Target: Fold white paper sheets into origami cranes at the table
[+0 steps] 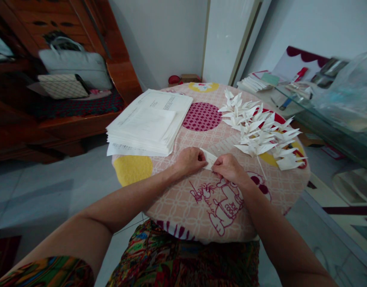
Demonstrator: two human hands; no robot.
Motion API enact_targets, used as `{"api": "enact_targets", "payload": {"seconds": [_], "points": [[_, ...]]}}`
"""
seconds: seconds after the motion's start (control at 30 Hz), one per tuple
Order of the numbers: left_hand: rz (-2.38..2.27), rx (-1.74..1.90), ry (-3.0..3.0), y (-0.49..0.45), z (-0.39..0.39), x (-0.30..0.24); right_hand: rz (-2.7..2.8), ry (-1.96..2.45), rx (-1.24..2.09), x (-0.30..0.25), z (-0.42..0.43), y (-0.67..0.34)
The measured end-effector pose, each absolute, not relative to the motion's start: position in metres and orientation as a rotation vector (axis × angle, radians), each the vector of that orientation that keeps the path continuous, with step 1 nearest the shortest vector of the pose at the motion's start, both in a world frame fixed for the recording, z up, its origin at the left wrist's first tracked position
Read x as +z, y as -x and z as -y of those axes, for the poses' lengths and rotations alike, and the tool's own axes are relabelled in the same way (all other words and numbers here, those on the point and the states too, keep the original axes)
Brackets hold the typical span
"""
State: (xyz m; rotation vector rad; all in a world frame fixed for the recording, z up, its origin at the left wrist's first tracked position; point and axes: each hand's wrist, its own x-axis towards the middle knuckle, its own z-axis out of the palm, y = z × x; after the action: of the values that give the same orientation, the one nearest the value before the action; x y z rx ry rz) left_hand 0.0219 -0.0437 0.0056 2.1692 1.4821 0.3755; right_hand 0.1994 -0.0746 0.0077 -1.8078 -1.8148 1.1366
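Between my two hands is a small folded piece of white paper (209,158), close to the tabletop. My left hand (191,160) pinches its left side with curled fingers. On its right side, my right hand (229,166) grips it with thumb and fingers pressed together. To the upper left lies a thick stack of printed paper sheets (147,119), with a smaller sheet on top. Many folded white paper pieces with pointed ends, like paper cranes (255,127), are clustered at the right of the table.
A patterned cloth (183,195) covers the round table. A glass-topped stand (327,123) with a plastic bag (348,91) is close on the right. At the left, a wooden bench (120,75) holds a grey handbag (75,65) and a quilted pouch (62,86).
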Motion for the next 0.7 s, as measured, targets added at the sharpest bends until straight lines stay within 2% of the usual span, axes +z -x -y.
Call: {"api": "enact_targets", "payload": {"seconds": [0.37, 0.7], "points": [[-1.450, 0.396, -2.171, -0.021, 0.044, 0.005, 1.569, 1.772, 1.457, 0.011, 0.074, -0.209], [-1.461, 0.406, -2.175, -0.020, 0.043, 0.002, 1.629, 1.769, 1.386, 0.005, 0.074, -0.207]]}}
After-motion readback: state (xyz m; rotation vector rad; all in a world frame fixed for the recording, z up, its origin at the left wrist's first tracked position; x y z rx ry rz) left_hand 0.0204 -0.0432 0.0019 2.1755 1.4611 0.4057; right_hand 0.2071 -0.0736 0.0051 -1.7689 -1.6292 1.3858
